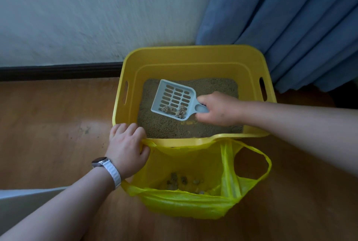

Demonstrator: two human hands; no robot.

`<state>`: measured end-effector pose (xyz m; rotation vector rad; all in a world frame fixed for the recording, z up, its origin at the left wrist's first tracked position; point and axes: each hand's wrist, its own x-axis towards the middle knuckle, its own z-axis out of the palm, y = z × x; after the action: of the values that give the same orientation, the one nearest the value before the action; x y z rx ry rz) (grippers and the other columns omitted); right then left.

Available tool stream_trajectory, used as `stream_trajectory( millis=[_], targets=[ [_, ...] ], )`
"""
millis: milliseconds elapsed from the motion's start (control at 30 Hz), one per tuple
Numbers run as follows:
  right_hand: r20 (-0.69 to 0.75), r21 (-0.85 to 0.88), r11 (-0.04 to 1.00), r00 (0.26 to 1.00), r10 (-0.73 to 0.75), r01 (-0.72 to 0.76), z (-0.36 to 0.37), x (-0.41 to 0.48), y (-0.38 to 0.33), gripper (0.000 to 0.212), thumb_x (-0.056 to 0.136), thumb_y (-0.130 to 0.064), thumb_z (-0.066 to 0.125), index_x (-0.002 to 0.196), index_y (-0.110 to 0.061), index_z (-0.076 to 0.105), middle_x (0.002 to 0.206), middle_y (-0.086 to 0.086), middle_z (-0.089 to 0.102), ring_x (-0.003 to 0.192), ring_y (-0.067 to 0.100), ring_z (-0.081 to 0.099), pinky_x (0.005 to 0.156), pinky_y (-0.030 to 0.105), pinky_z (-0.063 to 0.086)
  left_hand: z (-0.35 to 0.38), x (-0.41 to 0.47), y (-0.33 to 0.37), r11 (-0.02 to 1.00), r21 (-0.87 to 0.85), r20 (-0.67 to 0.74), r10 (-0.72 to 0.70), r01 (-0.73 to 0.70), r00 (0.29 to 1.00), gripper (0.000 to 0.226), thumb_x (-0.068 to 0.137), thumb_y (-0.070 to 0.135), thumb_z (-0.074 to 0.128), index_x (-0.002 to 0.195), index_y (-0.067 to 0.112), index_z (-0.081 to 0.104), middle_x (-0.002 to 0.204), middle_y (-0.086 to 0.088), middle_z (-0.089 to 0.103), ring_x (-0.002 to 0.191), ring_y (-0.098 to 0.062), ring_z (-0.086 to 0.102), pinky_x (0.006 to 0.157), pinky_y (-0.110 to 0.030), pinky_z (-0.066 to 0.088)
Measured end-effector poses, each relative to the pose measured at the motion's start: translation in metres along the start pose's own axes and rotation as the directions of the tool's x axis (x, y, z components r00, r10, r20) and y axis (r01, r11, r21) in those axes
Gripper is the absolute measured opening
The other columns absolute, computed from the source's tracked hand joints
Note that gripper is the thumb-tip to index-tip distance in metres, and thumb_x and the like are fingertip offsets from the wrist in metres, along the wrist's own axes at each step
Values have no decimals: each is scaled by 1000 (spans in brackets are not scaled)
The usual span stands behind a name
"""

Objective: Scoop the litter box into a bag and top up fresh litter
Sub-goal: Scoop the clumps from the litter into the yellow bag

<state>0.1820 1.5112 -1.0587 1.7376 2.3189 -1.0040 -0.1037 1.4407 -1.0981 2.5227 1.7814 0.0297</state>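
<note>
Litter (164, 126) lay in the yellow box (193, 54) on the floor by the curtain (290, 17). My right hand (219, 108) gripped the slotted scoop (172, 99), which held a few clumps (175, 110) above the litter. My left hand (126, 145) pinched the yellow bag (184, 202) open against the box's near rim, with clumps already inside.

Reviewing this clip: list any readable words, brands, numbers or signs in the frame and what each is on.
None can be read.
Litter box: plain yellow plastic, no print visible.
Scoop: plain, no marking visible.
Bag: plain yellow, no print visible.
Watch on the left wrist: its face is dark and too small to read.
</note>
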Motion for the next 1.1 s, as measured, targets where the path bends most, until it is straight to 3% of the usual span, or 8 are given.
stream_trajectory(
  millis=[133,533,700,1100],
  targets=[
    [-3,82,996,999,43,-42,-7,-9,3,20,88,-40,61,89,-20,60,75,0,65,65,20,61,55,30,44,0,-1,0,1000,6,-8,-1,1,1000,21,69,37,46,74,19,55,72,1,50,72,-28,50,84,-44,40],
    [-25,235,966,993,119,-110,-1,-15,0,17,88,-31,61,75,-20,58,65,-3,58,55,15,51,52,28,38,2,-2,1,1000,17,-30,7,-6,1000,22,70,38,43,75,20,56,73,2,50,72,-26,49,85,-44,41],
    [-86,206,970,985,147,-127,-2,-14,2,20,87,-31,62,74,-18,56,65,-1,58,55,15,51,50,27,36,5,-2,-1,1000,20,-21,3,-3,1000,22,71,38,43,76,21,56,74,3,50,74,-26,50,87,-44,40],
    [-21,193,974,992,122,-116,2,-15,7,23,90,-40,61,81,-19,62,69,-1,62,55,15,54,52,28,40,8,-1,-4,1000,11,-45,5,-4,999,19,70,35,49,77,19,57,75,3,51,74,-26,50,88,-44,40]
  ],
)
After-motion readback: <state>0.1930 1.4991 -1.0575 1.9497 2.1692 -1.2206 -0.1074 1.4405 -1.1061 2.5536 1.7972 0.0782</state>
